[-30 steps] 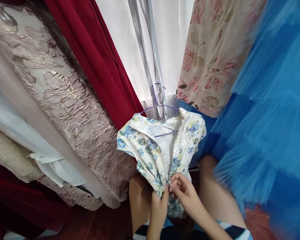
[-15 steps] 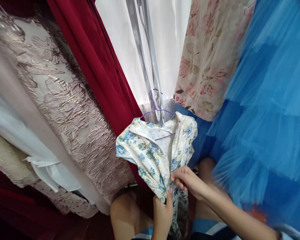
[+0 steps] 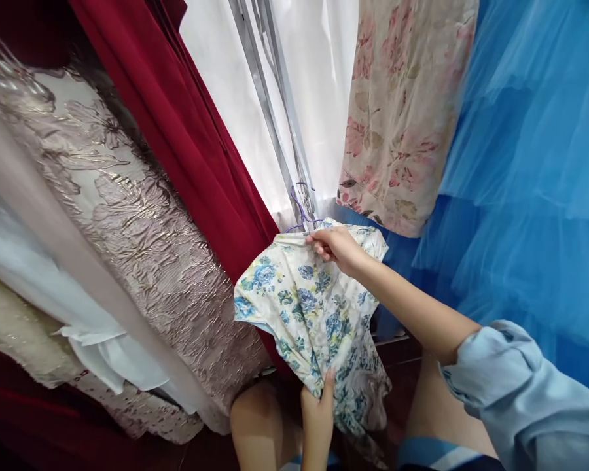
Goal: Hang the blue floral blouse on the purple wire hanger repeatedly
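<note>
A white dress with blue and yellow flowers hangs in front of me on a purple wire hanger. My right hand is at the top of the dress, thumb and fingers pinched at the neckline; whether they hold a zip pull there is hidden. Lower down, my left hand grips the dress near its waist, thumb on the front side. The opening down the middle of the bodice is now drawn together. Only the hook and upper part of the hanger show above the collar.
Dark red cloth and a textured pink gown hang to the left. At the right are a pink-flowered garment and blue tulle. Grey metal poles stand behind, before white cloth. My knees flank the dress.
My right hand has moved up from mid-bodice to the neckline, and the gaping opening has closed along the way. My left hand keeps its hold at the waist.
</note>
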`<state>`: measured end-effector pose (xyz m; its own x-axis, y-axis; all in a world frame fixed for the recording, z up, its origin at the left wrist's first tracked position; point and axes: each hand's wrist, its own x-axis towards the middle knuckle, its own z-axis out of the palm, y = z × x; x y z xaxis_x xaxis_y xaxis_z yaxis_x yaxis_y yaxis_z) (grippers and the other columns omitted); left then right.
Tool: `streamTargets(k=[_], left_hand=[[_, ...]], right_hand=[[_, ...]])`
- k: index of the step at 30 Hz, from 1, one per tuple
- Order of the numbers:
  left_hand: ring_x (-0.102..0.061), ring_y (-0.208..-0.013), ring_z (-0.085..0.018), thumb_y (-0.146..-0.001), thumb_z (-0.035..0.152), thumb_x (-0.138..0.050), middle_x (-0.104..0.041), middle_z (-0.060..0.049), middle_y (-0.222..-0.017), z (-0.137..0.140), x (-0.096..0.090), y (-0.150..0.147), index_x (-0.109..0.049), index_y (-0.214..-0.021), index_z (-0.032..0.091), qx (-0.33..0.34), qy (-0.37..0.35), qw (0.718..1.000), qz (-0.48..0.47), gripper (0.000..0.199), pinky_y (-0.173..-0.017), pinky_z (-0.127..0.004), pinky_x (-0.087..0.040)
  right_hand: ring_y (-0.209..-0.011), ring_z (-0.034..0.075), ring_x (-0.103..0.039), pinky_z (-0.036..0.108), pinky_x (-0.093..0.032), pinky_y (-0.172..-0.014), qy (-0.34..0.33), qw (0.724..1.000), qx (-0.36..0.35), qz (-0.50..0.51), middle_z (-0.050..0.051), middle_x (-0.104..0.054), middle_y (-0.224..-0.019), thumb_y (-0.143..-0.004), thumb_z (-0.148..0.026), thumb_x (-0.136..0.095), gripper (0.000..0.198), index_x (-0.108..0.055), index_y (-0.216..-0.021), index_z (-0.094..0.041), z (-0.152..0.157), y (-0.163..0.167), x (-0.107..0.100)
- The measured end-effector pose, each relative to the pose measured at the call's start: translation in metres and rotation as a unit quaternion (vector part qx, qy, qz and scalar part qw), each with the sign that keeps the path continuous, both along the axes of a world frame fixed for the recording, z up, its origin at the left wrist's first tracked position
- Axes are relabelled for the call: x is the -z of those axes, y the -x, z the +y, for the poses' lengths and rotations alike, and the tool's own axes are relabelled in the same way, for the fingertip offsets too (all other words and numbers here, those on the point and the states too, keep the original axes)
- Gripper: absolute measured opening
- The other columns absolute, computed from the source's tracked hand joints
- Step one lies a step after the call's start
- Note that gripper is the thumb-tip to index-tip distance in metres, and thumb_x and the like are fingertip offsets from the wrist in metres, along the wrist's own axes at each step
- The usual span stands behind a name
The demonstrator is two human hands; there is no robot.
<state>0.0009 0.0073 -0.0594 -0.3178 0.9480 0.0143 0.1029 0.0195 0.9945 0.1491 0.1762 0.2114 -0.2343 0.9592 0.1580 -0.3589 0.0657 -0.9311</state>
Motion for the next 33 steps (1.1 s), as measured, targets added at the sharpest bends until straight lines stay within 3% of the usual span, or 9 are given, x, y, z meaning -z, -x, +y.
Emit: streamTargets(k=[3,6,8,10,13,16,19,28,33], left_hand=[[-0.058,-0.123,-0.032,-0.081,0.048,-0.072,-0.061,-0.018,-0.131,0.006,-0.034,0.011,-0.055,-0.134,0.017,-0.133,-0.089,0.987,0.014,0.063,-0.104,-0.043,-0.048],[-0.057,-0.12,-0.025,-0.091,0.038,-0.064,-0.053,-0.015,-0.139,0.021,-0.104,0.014,-0.052,-0.137,0.022,-0.224,-0.252,0.937,0.096,0.05,-0.102,-0.037,-0.048],[-0.061,-0.11,-0.021,-0.095,0.032,-0.058,-0.049,-0.015,-0.142,0.04,-0.161,0.011,-0.056,-0.133,0.021,-0.16,-0.367,0.9,0.175,0.04,-0.094,-0.034,-0.052],[-0.061,-0.105,-0.019,-0.097,0.03,-0.054,-0.04,-0.016,-0.15,0.066,-0.211,0.006,-0.055,-0.136,0.022,-0.074,-0.407,0.873,0.259,0.04,-0.085,-0.031,-0.055],[-0.061,-0.104,-0.02,-0.1,0.028,-0.047,-0.06,-0.012,-0.126,0.107,-0.257,0.0,-0.065,-0.118,0.02,0.056,-0.407,0.828,0.381,0.026,-0.089,-0.033,-0.051],[-0.061,-0.087,-0.019,-0.1,0.025,-0.047,-0.065,-0.006,-0.089,0.134,-0.27,-0.006,-0.066,-0.087,0.017,0.095,-0.415,0.784,0.453,0.024,-0.082,-0.032,-0.047],[-0.057,-0.076,-0.018,-0.097,0.024,-0.051,-0.061,-0.004,-0.078,0.143,-0.268,-0.008,-0.061,-0.077,0.017,0.047,-0.422,0.781,0.458,0.023,-0.072,-0.03,-0.043],[-0.053,-0.059,-0.013,-0.096,0.034,-0.054,-0.054,0.001,-0.061,0.145,-0.265,-0.007,-0.057,-0.071,0.017,0.004,-0.359,0.897,0.257,0.03,-0.06,-0.024,-0.04],[-0.047,-0.058,-0.01,-0.094,0.041,-0.056,-0.047,0.004,-0.065,0.159,-0.275,0.032,-0.049,-0.072,0.017,-0.073,-0.412,0.908,0.018,0.033,-0.057,-0.02,-0.039]], right_hand=[[-0.034,0.007,-0.039,0.019,-0.027,-0.036,-0.066,0.995,0.006,-0.071,-0.004,-0.052,-0.042,-0.081,-0.027,-0.057,0.019,-0.067,-0.073,-0.013,-0.01,-0.008,0.013],[-0.032,0.007,-0.038,0.019,-0.028,-0.036,-0.108,0.987,0.018,-0.117,-0.005,-0.051,-0.039,-0.082,-0.028,-0.055,0.02,-0.066,-0.071,-0.015,-0.018,-0.014,0.021],[-0.032,0.007,-0.038,0.019,-0.028,-0.036,-0.126,0.983,0.022,-0.134,-0.005,-0.051,-0.038,-0.082,-0.027,-0.054,0.02,-0.065,-0.069,-0.015,-0.023,-0.015,0.021],[-0.032,0.007,-0.038,0.019,-0.028,-0.037,-0.14,0.98,0.018,-0.139,-0.005,-0.051,-0.038,-0.081,-0.027,-0.054,0.02,-0.065,-0.069,-0.016,-0.026,-0.016,0.02],[-0.033,0.007,-0.039,0.019,-0.028,-0.037,-0.144,0.982,0.007,-0.121,-0.005,-0.051,-0.039,-0.081,-0.029,-0.055,0.02,-0.065,-0.07,-0.016,-0.025,-0.019,0.02],[-0.033,0.007,-0.037,0.019,-0.026,-0.037,-0.118,0.988,0.005,-0.098,-0.006,-0.05,-0.039,-0.08,-0.032,-0.056,0.022,-0.066,-0.069,-0.016,-0.019,-0.019,0.026],[-0.034,0.006,-0.036,0.019,-0.024,-0.038,-0.093,0.994,0.005,-0.065,-0.006,-0.049,-0.04,-0.079,-0.033,-0.057,0.024,-0.065,-0.066,-0.015,-0.014,-0.01,0.037],[-0.039,0.008,-0.038,0.021,-0.029,-0.044,-0.09,0.995,0.04,-0.015,-0.007,-0.046,-0.04,-0.08,-0.031,-0.056,0.024,-0.062,-0.062,-0.016,-0.016,0.024,0.068],[-0.041,0.008,-0.042,0.021,-0.03,-0.046,-0.077,0.989,0.022,-0.122,-0.004,-0.051,-0.042,-0.078,-0.023,-0.053,0.024,-0.062,-0.058,-0.015,-0.019,0.014,0.113]])
